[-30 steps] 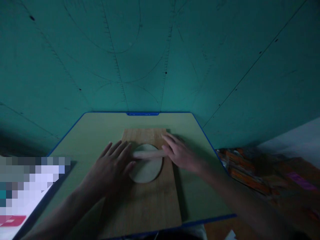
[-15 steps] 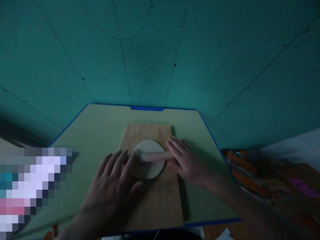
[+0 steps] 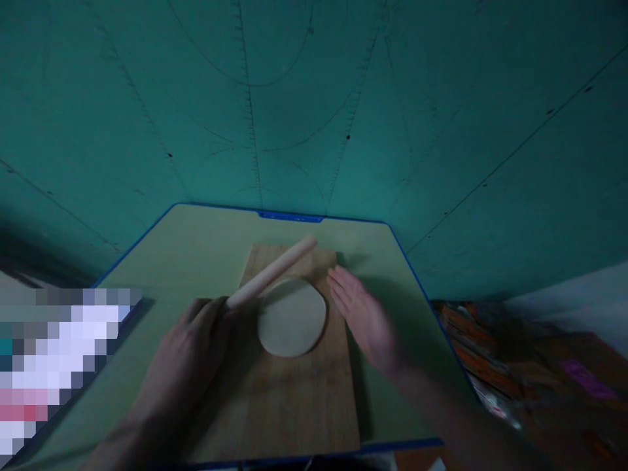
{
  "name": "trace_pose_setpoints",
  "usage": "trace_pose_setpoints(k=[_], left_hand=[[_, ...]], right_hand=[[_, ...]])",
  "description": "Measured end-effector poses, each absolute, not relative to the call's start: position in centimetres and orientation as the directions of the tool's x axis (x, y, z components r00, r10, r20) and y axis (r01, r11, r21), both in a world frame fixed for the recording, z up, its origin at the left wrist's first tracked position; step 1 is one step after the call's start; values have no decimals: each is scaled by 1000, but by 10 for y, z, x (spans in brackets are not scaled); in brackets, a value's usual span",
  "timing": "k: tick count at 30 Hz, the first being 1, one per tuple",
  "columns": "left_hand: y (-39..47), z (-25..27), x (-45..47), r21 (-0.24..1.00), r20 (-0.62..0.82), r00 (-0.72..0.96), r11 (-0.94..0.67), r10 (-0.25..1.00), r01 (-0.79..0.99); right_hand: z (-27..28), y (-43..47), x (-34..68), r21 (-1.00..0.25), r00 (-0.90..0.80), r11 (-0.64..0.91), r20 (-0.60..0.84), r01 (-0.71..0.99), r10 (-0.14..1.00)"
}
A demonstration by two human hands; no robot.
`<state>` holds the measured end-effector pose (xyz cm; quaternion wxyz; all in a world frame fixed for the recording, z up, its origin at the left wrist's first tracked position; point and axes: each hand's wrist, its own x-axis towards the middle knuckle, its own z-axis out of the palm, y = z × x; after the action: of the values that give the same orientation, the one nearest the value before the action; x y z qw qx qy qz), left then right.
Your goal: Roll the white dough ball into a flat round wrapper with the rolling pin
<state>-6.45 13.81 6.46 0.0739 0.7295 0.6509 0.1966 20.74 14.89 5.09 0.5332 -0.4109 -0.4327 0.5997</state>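
Observation:
A pale round of flattened dough (image 3: 292,319) lies on a wooden cutting board (image 3: 299,399). My left hand (image 3: 196,347) is closed around the near end of a wooden rolling pin (image 3: 275,269), which slants up and away to the right over the dough's far left edge. Its far end looks raised off the board. On the other side, my right hand (image 3: 360,311) is open with its fingers straight and close together. It holds nothing and hovers by the board's right edge, to the right of the dough.
Under the board is a pale table (image 3: 206,242) with a blue rim. A green wall (image 3: 294,98) with drawn lines rises behind it. At the left lies a pixelated, blurred-out object (image 3: 63,366). Orange packages and boxes (image 3: 490,347) sit beyond the table's right side.
My right hand has let go of the rolling pin and opened. My left hand has shifted left and now grips one end; the pin has swung up off the dough into a slant.

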Motion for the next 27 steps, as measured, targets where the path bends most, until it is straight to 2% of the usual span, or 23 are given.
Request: trace_pose_setpoints(k=[4, 11, 21, 27], left_hand=[[142, 61, -71, 483, 194, -7, -89, 981, 871], [143, 60, -65, 594, 153, 1, -92, 988, 799], [141, 54, -67, 602, 191, 62, -167, 980, 781], [140, 54, -66, 597, 176, 67, -161, 982, 786]], right_hand=[[50, 181, 177, -934, -81, -104, -81, -341, 993], [48, 188, 167, -939, -47, -105, -95, -329, 994], [60, 144, 179, -907, -11, -167, -177, -387, 984], [60, 109, 180, -836, -3, -159, -185, -526, 983]])
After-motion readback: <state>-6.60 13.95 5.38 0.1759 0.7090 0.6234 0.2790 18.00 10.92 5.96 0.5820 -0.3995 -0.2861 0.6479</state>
